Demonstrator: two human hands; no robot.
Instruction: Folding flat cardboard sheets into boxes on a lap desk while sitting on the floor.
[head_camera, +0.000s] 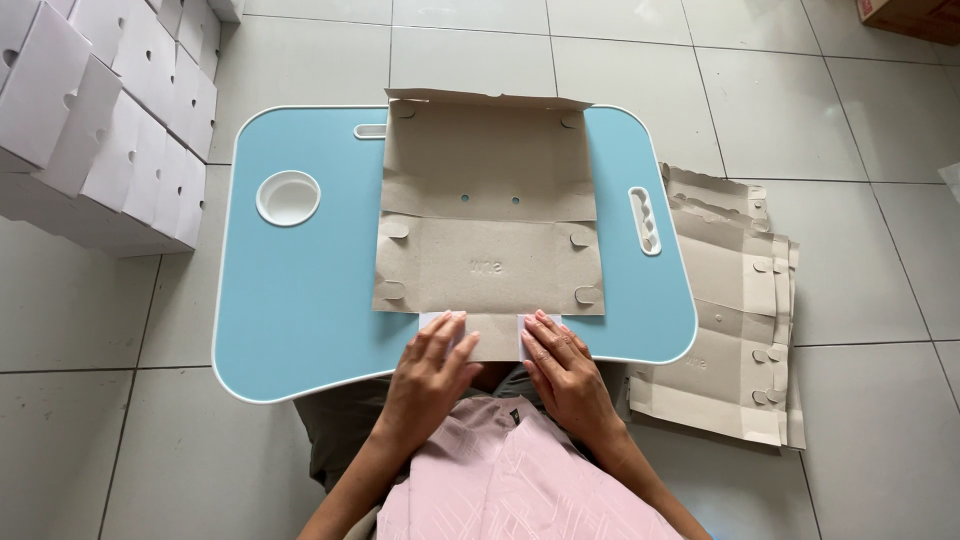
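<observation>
A flat brown cardboard box blank (489, 215) lies unfolded on a light blue lap table (300, 290), its grey-brown inner side up, with round tabs and small holes. Its far flap is bent up slightly. My left hand (428, 378) and my right hand (565, 372) rest palm down on the blank's near flap at the table's front edge, each pressing a side tab whose white face shows under the fingertips. Both hands lie flat, fingers together, holding nothing.
A stack of several more flat blanks (735, 310) lies on the tiled floor right of the table. Folded white boxes (105, 120) are piled at the upper left. The table has a round cup recess (288, 197) and a slot handle (645, 220).
</observation>
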